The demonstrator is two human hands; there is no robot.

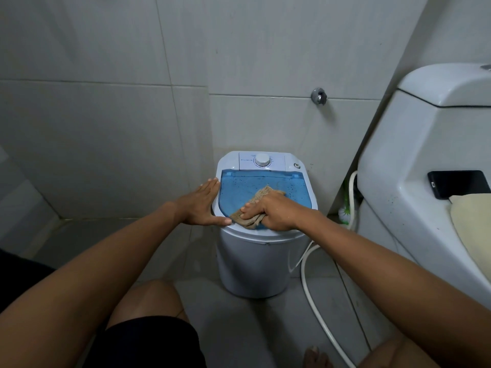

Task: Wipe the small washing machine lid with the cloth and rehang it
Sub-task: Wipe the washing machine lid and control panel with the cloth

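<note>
A small white washing machine point(255, 264) stands on the floor against the tiled wall, with a translucent blue lid point(239, 189) speckled with dark spots. My right hand point(273, 211) presses a tan cloth point(261, 196) flat on the near right part of the lid, fingers closed over the cloth. My left hand point(203, 205) lies flat and open against the machine's left rim, thumb along the front edge. A white dial point(262, 159) sits on the control panel behind the lid.
A white toilet point(425, 160) stands close on the right with a black phone point(458, 184) and a cream cloth point(473, 221) on it. A white hose point(316, 301) trails across the floor. A chrome wall hook point(318, 96) sits above the machine. My knees are below.
</note>
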